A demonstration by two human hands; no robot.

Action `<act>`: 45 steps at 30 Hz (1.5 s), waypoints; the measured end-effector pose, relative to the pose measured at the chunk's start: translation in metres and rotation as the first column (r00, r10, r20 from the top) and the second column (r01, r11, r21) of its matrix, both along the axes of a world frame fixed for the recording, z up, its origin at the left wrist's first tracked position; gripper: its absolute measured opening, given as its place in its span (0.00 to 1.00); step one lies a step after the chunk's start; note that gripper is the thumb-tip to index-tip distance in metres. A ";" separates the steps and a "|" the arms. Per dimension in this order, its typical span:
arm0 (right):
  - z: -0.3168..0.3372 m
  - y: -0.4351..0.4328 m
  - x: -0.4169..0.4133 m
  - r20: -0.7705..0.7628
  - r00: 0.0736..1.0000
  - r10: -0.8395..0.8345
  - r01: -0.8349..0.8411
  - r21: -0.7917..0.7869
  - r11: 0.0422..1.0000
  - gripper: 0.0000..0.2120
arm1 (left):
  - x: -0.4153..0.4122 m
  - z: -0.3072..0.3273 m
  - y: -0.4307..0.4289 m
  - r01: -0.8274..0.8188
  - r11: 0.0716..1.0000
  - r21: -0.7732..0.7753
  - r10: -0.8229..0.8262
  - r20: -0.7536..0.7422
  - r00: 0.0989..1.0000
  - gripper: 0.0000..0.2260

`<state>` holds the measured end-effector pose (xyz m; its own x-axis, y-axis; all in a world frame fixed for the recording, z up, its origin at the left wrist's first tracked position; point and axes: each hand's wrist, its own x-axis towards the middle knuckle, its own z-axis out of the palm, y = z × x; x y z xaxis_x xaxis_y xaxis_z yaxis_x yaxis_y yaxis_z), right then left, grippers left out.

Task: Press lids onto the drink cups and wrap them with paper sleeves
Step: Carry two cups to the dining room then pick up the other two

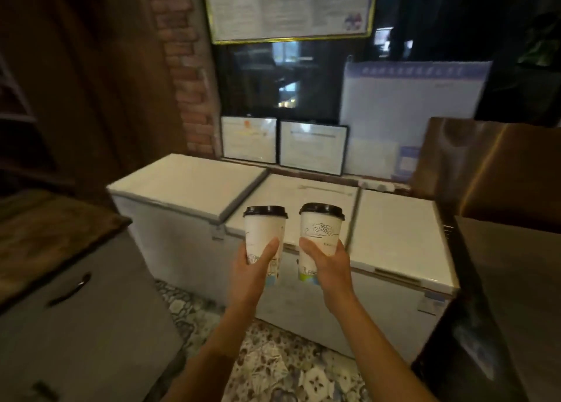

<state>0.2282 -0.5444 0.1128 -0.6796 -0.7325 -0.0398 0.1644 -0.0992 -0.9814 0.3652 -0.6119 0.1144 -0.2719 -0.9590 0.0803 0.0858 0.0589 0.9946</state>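
Each hand's wrapped around its own cup, left hand [256,268] on the left cup [264,238], right hand [326,265] on the right cup [319,238], both upright, lids on, side by side, no sleeves anywhere near either hand.

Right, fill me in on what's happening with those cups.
A person stands facing a row of white chest freezers, holding a drink in each of their hands. The left hand grips one white printed paper cup with a black plastic lid; the right hand grips a second matching white lidded paper cup. Both cups are upright, side by side and apart, lids on. No paper sleeve shows on either.
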 end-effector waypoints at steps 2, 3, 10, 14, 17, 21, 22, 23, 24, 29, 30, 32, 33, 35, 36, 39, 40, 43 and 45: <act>0.001 -0.028 0.050 -0.014 0.995 0.103 -0.103 -0.008 0.995 0.17 | 0.052 0.006 -0.011 -0.067 0.998 -0.015 0.066 -0.010 0.998 0.14; 0.002 -0.043 0.076 -0.022 0.988 0.154 -0.155 -0.015 0.988 0.16 | 0.081 0.005 -0.018 -0.097 0.995 -0.016 0.097 -0.020 0.995 0.14; -0.003 -0.143 0.228 -0.047 0.891 0.451 -0.452 -0.008 0.892 0.21 | 0.240 0.006 -0.064 -0.417 0.909 0.001 0.416 -0.036 0.909 0.10; -0.003 -0.195 0.300 -0.054 0.795 0.604 -0.606 -0.032 0.795 0.25 | 0.311 0.005 -0.096 -0.545 0.838 -0.016 0.545 -0.031 0.838 0.20; 0.001 -0.232 0.341 -0.060 0.744 0.665 -0.668 -0.032 0.744 0.30 | 0.349 0.010 -0.122 -0.592 0.804 -0.047 0.592 -0.009 0.806 0.25; 0.011 -0.300 0.410 -0.076 0.607 0.791 -0.794 -0.013 0.608 0.32 | 0.416 0.021 -0.173 -0.706 0.704 -0.075 0.708 0.000 0.706 0.26; 0.015 -0.301 0.417 -0.062 0.598 0.799 -0.801 -0.009 0.599 0.28 | 0.422 0.020 -0.175 -0.703 0.707 -0.076 0.705 -0.003 0.709 0.26; 0.014 -0.315 0.429 -0.059 0.576 0.815 -0.817 -0.006 0.577 0.23 | 0.435 0.020 -0.186 -0.730 0.679 -0.081 0.733 0.016 0.680 0.26; 0.014 -0.334 0.444 -0.065 0.540 0.839 -0.841 -0.014 0.540 0.20 | 0.446 0.025 -0.197 -0.761 0.644 -0.080 0.764 0.011 0.646 0.25; 0.019 -0.388 0.523 -0.077 0.398 0.914 -0.917 -0.013 0.398 0.39 | 0.503 0.037 -0.231 -0.857 0.508 -0.092 0.861 0.019 0.508 0.22; 0.018 -0.396 0.538 -0.074 0.378 0.923 -0.926 -0.015 0.378 0.39 | 0.514 0.037 -0.236 -0.872 0.479 -0.102 0.877 0.017 0.480 0.22; 0.017 -0.411 0.563 -0.071 0.371 0.926 -0.929 -0.007 0.371 0.39 | 0.538 0.033 -0.245 -0.902 0.421 -0.100 0.906 0.005 0.422 0.21; 0.015 -0.419 0.578 -0.083 0.355 0.931 -0.934 -0.004 0.356 0.38 | 0.553 0.030 -0.251 -0.913 0.398 -0.093 0.917 0.011 0.399 0.22; 0.013 -0.434 0.606 -0.093 0.343 0.935 -0.939 0.000 0.344 0.31 | 0.580 0.023 -0.261 -0.926 0.367 -0.084 0.930 0.035 0.366 0.27; 0.012 -0.442 0.621 -0.092 0.333 0.938 -0.942 0.006 0.335 0.26 | 0.594 0.021 -0.266 -0.933 0.352 -0.082 0.936 0.052 0.348 0.28; 0.008 -0.465 0.664 -0.085 0.312 0.946 -0.949 0.019 0.315 0.21 | 0.641 0.013 -0.284 -0.954 0.284 -0.099 0.957 0.090 0.275 0.27; 0.005 -0.474 0.681 -0.091 0.307 0.947 -0.950 0.026 0.311 0.23 | 0.660 0.009 -0.292 -0.958 0.266 -0.104 0.961 0.109 0.255 0.27; -0.004 -0.502 0.733 -0.143 0.323 0.935 -0.943 0.039 0.331 0.27 | 0.720 0.002 -0.317 -0.965 0.234 -0.122 0.960 0.187 0.209 0.32; -0.012 -0.523 0.772 -0.204 0.340 0.918 -0.934 0.044 0.356 0.31 | 0.767 -0.004 -0.338 -0.966 0.224 -0.131 0.953 0.237 0.189 0.37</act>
